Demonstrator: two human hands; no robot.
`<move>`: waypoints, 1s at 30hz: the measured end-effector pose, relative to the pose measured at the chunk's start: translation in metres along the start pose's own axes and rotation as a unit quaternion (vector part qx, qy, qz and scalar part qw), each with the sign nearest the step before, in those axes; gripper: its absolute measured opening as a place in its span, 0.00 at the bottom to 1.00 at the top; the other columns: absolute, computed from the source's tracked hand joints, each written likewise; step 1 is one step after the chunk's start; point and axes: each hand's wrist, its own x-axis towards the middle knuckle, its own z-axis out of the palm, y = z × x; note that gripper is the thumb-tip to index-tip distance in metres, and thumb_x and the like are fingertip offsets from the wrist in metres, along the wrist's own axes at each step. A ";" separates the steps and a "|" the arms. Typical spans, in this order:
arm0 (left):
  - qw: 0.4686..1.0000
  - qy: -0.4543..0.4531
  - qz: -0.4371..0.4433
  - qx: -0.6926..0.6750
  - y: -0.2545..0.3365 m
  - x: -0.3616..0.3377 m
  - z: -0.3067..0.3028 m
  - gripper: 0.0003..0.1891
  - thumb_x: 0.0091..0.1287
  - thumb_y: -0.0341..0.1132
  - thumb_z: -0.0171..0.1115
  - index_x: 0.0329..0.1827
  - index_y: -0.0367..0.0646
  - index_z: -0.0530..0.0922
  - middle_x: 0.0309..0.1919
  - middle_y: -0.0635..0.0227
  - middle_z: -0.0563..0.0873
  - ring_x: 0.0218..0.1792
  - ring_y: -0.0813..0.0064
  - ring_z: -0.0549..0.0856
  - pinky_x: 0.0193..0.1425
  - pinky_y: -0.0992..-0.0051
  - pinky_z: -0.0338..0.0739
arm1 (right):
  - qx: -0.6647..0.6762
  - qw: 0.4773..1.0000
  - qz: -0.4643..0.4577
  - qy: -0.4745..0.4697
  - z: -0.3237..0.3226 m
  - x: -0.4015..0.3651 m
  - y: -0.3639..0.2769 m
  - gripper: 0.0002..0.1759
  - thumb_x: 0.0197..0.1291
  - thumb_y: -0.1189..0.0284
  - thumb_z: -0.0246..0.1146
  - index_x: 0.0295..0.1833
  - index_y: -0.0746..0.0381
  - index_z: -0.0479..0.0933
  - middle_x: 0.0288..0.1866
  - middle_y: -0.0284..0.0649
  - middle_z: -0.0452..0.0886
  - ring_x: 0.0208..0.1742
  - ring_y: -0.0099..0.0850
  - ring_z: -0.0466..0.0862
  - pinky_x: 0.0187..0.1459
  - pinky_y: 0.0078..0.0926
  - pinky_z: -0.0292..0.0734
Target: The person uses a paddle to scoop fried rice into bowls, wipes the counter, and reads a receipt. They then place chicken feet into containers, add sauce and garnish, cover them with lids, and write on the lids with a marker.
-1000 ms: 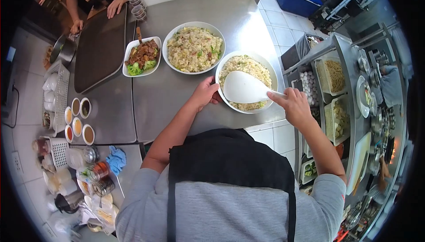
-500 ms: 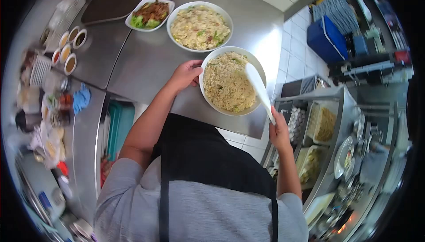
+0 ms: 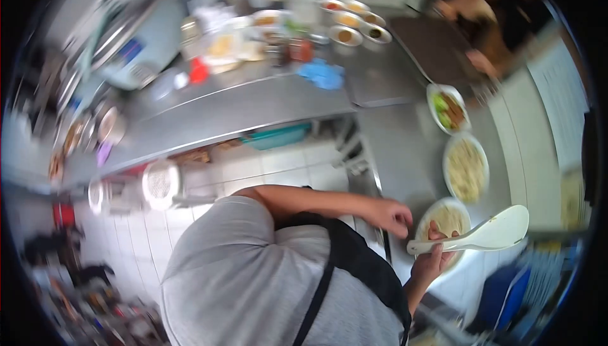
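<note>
The right hand [image 3: 436, 258] is clenched around the handle of the white rice paddle [image 3: 491, 233], held level over the bowl of fried rice [image 3: 443, 200]; the left hand [image 3: 394, 215] is just beside this bowl's rim, fingers curled, but the blur hides whether they grasp it; a second rice bowl [image 3: 446, 167] stands just beyond.

On the counter [image 3: 405, 143], a full bowl of fried rice [image 3: 465, 170] sits beside a dish of meat and greens [image 3: 448, 109]. A blue cloth [image 3: 323, 74] lies near small sauce cups [image 3: 354, 26].
</note>
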 end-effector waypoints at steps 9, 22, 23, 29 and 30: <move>0.858 0.479 0.174 -0.062 0.004 -0.262 -0.104 0.07 0.62 0.33 0.50 0.39 0.40 0.69 0.26 0.71 0.76 0.30 0.83 0.76 0.35 0.79 0.72 | -0.126 0.916 -0.119 -0.363 0.291 0.046 0.084 0.33 0.57 0.62 0.50 0.62 0.69 0.50 0.64 0.54 0.50 0.66 0.43 0.53 0.62 0.38 0.50; 0.339 0.938 -0.059 0.048 -0.098 -0.726 -0.219 0.13 0.58 0.32 0.46 0.46 0.39 0.67 0.15 0.70 0.70 0.10 0.83 0.68 0.10 0.82 0.61 | -0.665 0.745 -0.052 0.003 0.346 0.133 0.244 0.31 0.44 0.53 0.58 0.57 0.47 0.64 0.59 0.49 0.60 0.62 0.53 0.54 0.60 0.51 0.45; 0.333 0.939 -0.071 0.053 -0.104 -0.750 -0.234 0.12 0.58 0.33 0.47 0.43 0.38 0.68 0.15 0.69 0.71 0.09 0.82 0.67 0.10 0.82 0.61 | -0.661 0.749 -0.056 0.012 0.347 0.133 0.244 0.31 0.43 0.52 0.58 0.55 0.50 0.66 0.59 0.48 0.61 0.62 0.53 0.55 0.60 0.51 0.45; 0.301 0.923 -0.211 0.114 -0.120 -0.833 -0.303 0.17 0.57 0.42 0.50 0.33 0.33 0.71 0.15 0.60 0.73 0.12 0.69 0.71 0.15 0.72 0.64 | -0.468 0.877 -0.092 0.062 0.329 0.140 0.236 0.28 0.48 0.54 0.56 0.55 0.54 0.66 0.55 0.47 0.65 0.57 0.47 0.63 0.57 0.45 0.55; 0.285 0.918 -0.237 0.142 -0.127 -0.842 -0.311 0.20 0.57 0.45 0.50 0.34 0.31 0.71 0.18 0.56 0.75 0.15 0.63 0.74 0.19 0.70 0.68 | -0.352 0.926 -0.108 0.084 0.308 0.153 0.248 0.27 0.50 0.54 0.56 0.55 0.54 0.66 0.55 0.47 0.66 0.56 0.45 0.65 0.56 0.44 0.57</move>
